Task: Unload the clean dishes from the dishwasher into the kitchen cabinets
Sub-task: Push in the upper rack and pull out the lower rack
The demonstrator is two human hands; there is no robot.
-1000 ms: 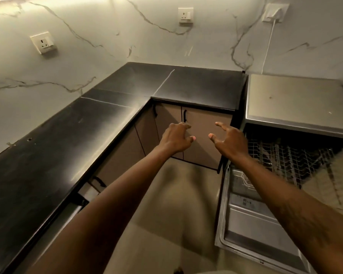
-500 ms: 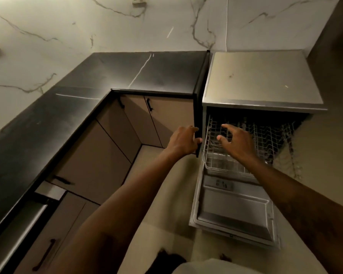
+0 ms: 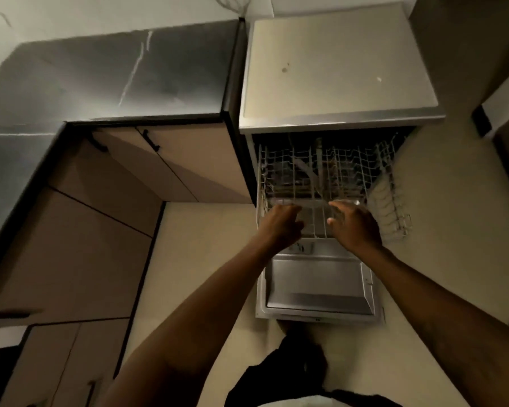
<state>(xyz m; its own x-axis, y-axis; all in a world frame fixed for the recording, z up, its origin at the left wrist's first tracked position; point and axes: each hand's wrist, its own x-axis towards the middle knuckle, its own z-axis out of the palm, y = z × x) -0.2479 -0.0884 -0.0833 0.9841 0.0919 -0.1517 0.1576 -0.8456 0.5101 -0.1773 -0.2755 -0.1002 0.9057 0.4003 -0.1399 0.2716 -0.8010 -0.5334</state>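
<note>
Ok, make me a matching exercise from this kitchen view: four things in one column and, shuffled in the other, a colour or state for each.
Things:
1. dishwasher door
2. countertop
3. cabinet doors
4. dish rack

Colour or state:
A. black and glossy
B. white wire
C. closed, beige
D. folded down, open

Pairs: 1-D, 2-A, 3-C, 4-B.

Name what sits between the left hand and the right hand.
Head view: only the front wires of the dishwasher rack show between the left hand and right hand.
</note>
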